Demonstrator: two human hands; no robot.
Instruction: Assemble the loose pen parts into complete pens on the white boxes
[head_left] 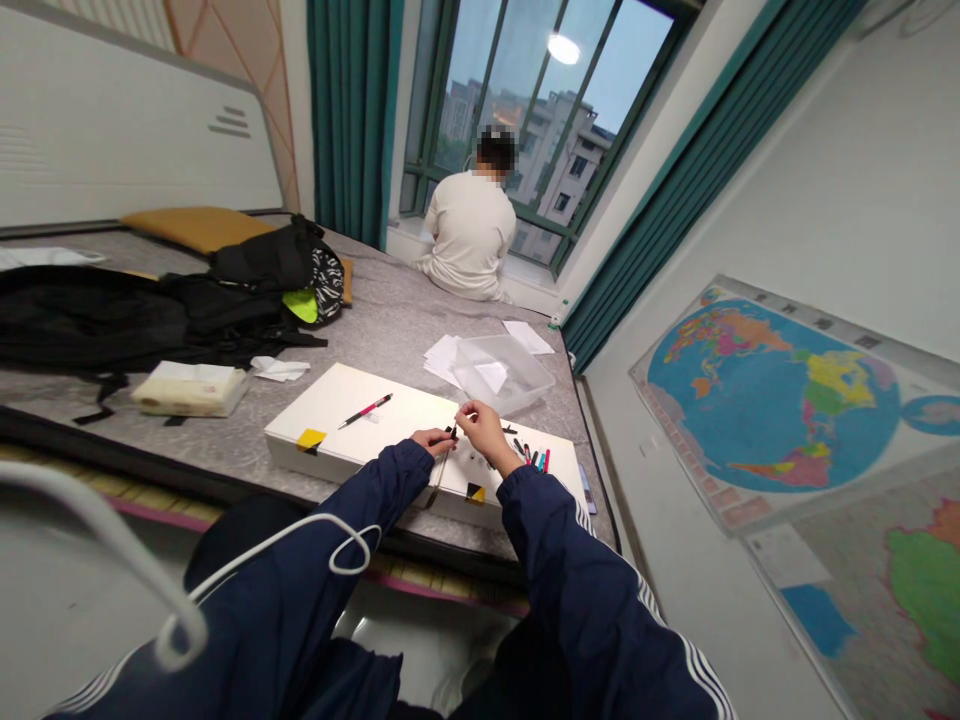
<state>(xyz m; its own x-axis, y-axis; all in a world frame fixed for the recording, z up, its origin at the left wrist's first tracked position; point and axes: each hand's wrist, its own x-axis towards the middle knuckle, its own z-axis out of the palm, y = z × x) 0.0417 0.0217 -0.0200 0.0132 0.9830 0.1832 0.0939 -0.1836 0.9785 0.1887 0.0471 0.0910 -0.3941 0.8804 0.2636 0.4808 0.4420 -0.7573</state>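
Note:
My left hand (435, 441) is closed on a small dark piece (452, 432), low over the join between two white boxes (405, 392). Pinched fingers of my right hand (481, 430) meet the top of that same piece; it is too small to name. On the left box lies a red and black pen (365, 410), apart from both hands. Several pen parts in black, red and teal (535, 458) lie on the right box, just right of my right hand. Small dark bits rest below my fingers.
Behind the boxes stands a clear plastic bin (517, 375) among white papers (442, 358). A tissue pack (190, 388) and black bags (150, 315) lie on the left of the bed. A person (474, 235) sits by the window. A white cable (285, 540) crosses my left sleeve.

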